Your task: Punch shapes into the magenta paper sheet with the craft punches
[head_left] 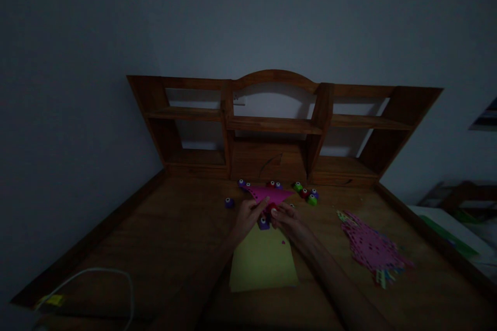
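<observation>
My left hand (248, 215) is closed on the near edge of a pink sheet of paper (272, 195), which has a row of small holes along its left side. In my right hand (288, 220) is a small red craft punch (273, 210) with a white round spot, held against the paper's near edge. Just below it, a purple craft punch (263, 223) rests at the top of a stack of yellow paper (263, 264). On that stack lies a tiny pink cut-out (283, 242). The dim light hides the fingertips' exact contact.
Several more punches, such as a purple one (229, 202) and a green one (312, 199), stand behind the hands. Punched pink sheets (373, 245) lie at right. A wooden shelf unit (274, 124) backs the wooden desk (174, 238). A white cable (104, 270) curves at front left.
</observation>
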The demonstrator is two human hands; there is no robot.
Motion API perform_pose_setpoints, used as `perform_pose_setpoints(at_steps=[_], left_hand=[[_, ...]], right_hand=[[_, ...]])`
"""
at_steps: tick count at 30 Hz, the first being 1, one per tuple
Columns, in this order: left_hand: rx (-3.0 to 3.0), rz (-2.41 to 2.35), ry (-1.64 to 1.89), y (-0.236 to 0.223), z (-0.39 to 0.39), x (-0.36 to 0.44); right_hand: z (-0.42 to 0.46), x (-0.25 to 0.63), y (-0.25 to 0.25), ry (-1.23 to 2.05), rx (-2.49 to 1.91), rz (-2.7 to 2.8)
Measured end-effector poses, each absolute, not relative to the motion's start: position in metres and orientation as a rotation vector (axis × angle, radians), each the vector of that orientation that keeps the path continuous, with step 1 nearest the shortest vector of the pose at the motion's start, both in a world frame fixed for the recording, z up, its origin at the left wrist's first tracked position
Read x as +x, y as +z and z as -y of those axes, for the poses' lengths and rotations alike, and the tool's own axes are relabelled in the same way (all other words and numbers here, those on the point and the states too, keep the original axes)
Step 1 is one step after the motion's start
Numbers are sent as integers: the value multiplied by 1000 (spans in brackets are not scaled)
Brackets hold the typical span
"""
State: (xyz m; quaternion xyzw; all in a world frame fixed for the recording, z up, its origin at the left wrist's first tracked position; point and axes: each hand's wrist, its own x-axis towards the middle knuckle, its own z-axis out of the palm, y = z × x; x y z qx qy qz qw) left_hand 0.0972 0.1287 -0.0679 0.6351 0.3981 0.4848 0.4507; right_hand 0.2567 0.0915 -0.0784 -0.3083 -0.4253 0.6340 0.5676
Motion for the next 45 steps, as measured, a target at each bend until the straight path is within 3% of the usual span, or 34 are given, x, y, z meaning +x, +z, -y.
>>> perform_pose_setpoints(at_steps=[45], left_hand=[[1599, -949, 1062, -61, -122, 96]], right_hand=[[-93, 252, -82, 1371, -813, 966]])
